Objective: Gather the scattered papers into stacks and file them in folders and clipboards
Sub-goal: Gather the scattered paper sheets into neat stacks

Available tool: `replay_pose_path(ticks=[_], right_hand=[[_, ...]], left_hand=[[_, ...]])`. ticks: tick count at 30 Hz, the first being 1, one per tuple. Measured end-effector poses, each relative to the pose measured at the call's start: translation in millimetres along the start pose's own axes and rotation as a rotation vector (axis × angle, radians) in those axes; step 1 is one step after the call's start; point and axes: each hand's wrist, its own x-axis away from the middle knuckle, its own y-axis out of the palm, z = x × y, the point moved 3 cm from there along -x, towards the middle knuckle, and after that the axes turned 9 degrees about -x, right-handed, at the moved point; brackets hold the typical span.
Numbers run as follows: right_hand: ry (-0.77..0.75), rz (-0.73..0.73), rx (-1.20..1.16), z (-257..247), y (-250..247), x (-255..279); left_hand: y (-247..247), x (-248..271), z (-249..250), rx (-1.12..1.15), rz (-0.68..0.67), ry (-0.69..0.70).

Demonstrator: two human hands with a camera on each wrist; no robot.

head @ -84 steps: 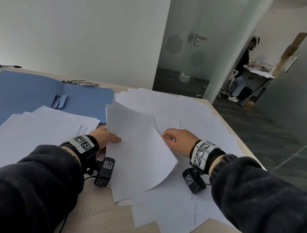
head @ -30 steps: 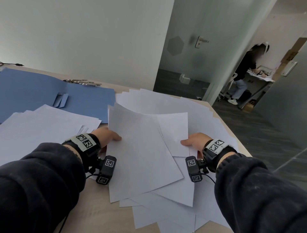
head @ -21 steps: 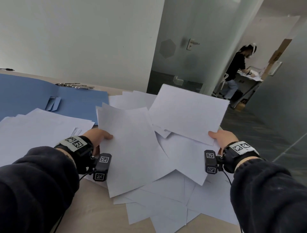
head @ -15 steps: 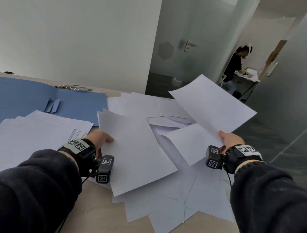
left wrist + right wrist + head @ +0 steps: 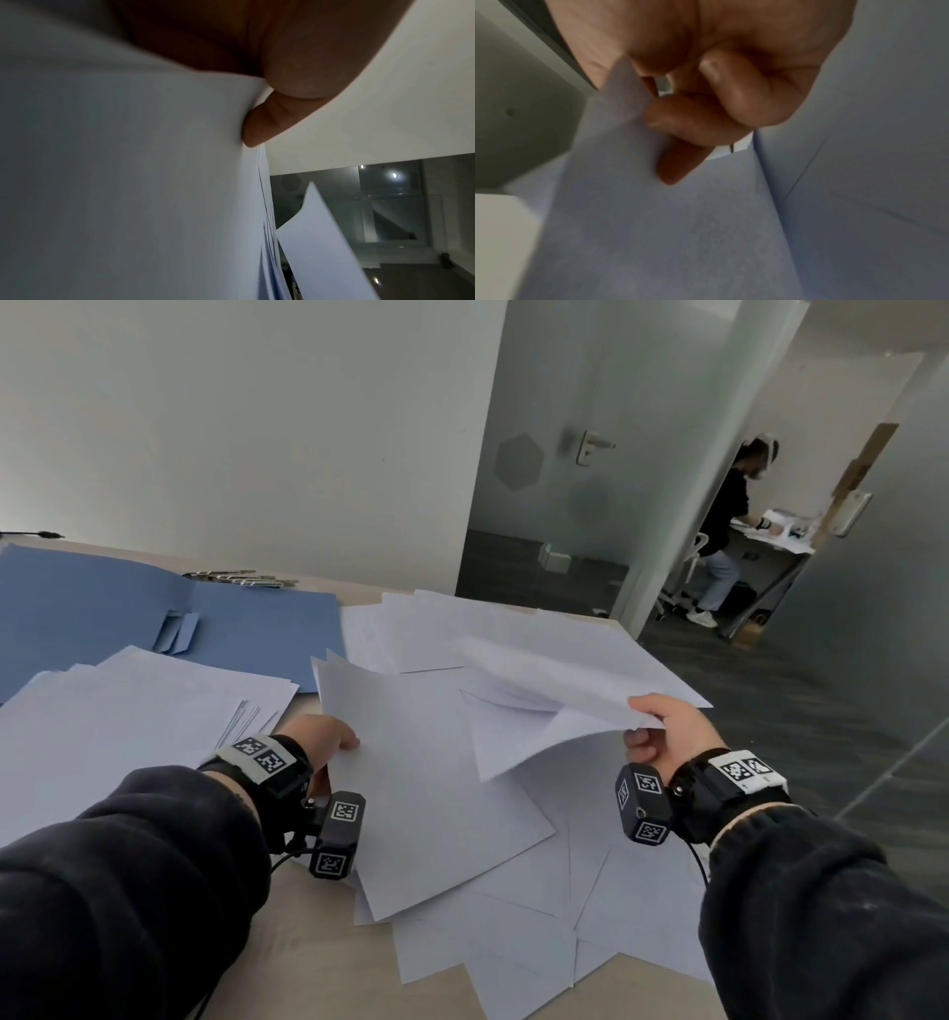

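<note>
White sheets lie scattered over the right half of the table. My left hand grips the left edge of a thin stack of sheets tilted up off the pile; the left wrist view shows a fingertip pressed against that stack. My right hand pinches the corner of a few sheets lifted above the pile, thumb on top. In the right wrist view the fingers curl under that paper. An open blue folder lies at the back left.
A neater pile of white sheets lies at the left, in front of the folder. Metal clips sit behind the folder by the wall. The table's right edge borders dark floor. Beyond a glass door a person sits at a desk.
My right hand picked sheets off the pile, swung them up and right, and now lowers them flatter towards the left-hand stack. My left hand has kept its hold almost unmoved.
</note>
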Motion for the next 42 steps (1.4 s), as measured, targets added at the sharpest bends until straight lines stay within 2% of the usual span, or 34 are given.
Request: replay_pose_path(ticks=[6, 11, 14, 16, 21, 24, 31, 34, 38, 40, 42], right_hand=[[-0.224, -0.342, -0.179, -30.8, 42.5, 35.8], [-0.296, -0.426, -0.273, -40.0, 64.5, 50.7], [-0.278, -0.400, -0.296, -31.7, 66.7, 46.9], [-0.237, -0.330, -0.261, -22.0, 62.4, 37.5], [-0.030, -0.024, 0.067, 20.0, 38.1, 6.5], [0.032, 0.048, 0.242, 41.5, 28.2, 0.9], [0.050, 0.018, 0.492, 73.5, 30.9, 5.0], [0.113, -0.096, 0.584, 83.3, 40.1, 12.9], [0.219, -0.232, 0.730, 89.5, 46.3, 26.0], [0.195, -0.218, 0.718, 86.4, 46.3, 26.1], [0.096, -0.133, 0.647, 79.1, 44.3, 19.3]], left_hand=[[-0.8, 17.4, 6.3, -0.068, 0.032, 0.014], [0.5, 21.7, 6.0, -0.049, 0.027, 0.013], [-0.4, 13.7, 2.0, 0.013, -0.022, 0.014], [-0.7, 5.4, -2.2, 0.064, -0.047, 0.035], [1.0, 8.6, 2.6, 0.218, -0.081, 0.128], [0.5, 4.9, -1.1, 0.184, -0.112, 0.133], [-1.0, -2.0, -1.5, 0.037, -0.065, 0.184], [-3.5, 3.8, 1.5, -0.111, -0.035, 0.194], [-2.9, 9.6, 2.4, -0.195, -0.060, 0.176], [-3.1, 11.1, 3.7, -0.245, -0.061, 0.186], [-2.6, 10.4, 5.2, -0.281, -0.048, 0.189]])
